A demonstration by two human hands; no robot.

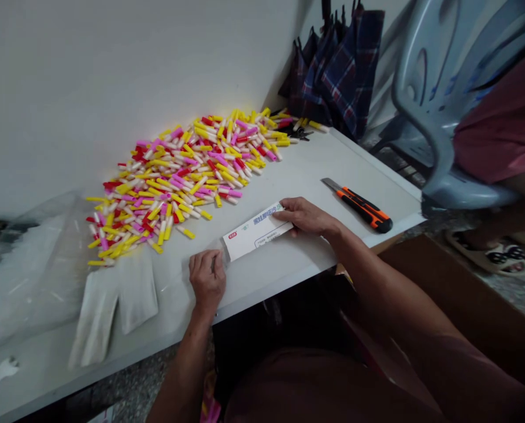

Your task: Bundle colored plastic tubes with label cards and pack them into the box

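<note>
While you leaned over the white table (306, 170), your right hand (306, 216) lay on the right end of a flattened white carton (256, 232), its fingers (289, 205) pressed together on top (whether the thumb pinched from below, I could not tell). Your left hand (207, 281) was just beside the carton's lower left corner, at about 7 o'clock from it. Its fingers (205, 261) were close together and curled down, pinching nothing. The carton lay flat between your hands, near the table's front edge. At 11 o'clock from it was a large pile of small plastic tubes (178, 182) in yellow, pink, red and white, and at 2 o'clock lay an orange-and-black utility knife (362, 207). At 8 o'clock was a white cloth glove (113, 308), beside a clear plastic bag (33, 264). Farther off, at 1 o'clock, hung a plaid umbrella (337, 82), and at 2 o'clock another person (504, 117) sat on a blue plastic chair (465, 191).
</note>
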